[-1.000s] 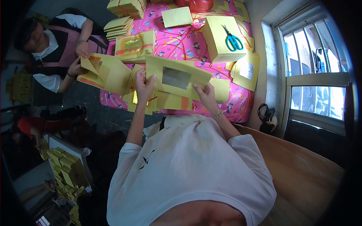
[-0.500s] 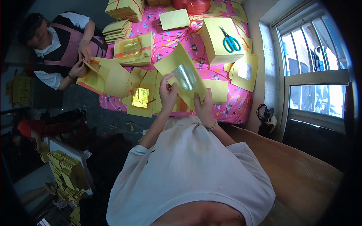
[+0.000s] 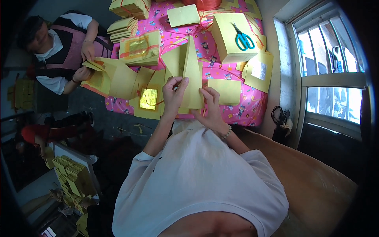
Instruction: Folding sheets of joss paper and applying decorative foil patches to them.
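Note:
A yellow paper sheet [image 3: 192, 89] stands folded in front of me, one half upright and narrow. My left hand [image 3: 173, 95] pinches it at its left side, thumb against the fold. My right hand [image 3: 213, 110] is by its lower right edge, thumb and fingers spread, fingertips at or very near the paper. The silver patch is hidden inside the fold. Left of my left hand lies a yellow sheet with a shiny gold square [image 3: 149, 98]. To the right of my right hand is a plain yellow paper pile [image 3: 225, 91].
Teal-handled scissors [image 3: 244, 41] lie on a tall yellow paper stack [image 3: 229, 35]. More bundles [image 3: 130, 8] and red cord [image 3: 201, 4] cover the back of the pink patterned tablecloth [image 3: 244, 114]. A co-worker [image 3: 79, 43] at the left handles yellow paper. A barred window is at the right.
The sheet has gone from lying tilted with its silver patch showing to being folded upright. My right hand's fingers have spread from their grip on its lower corner.

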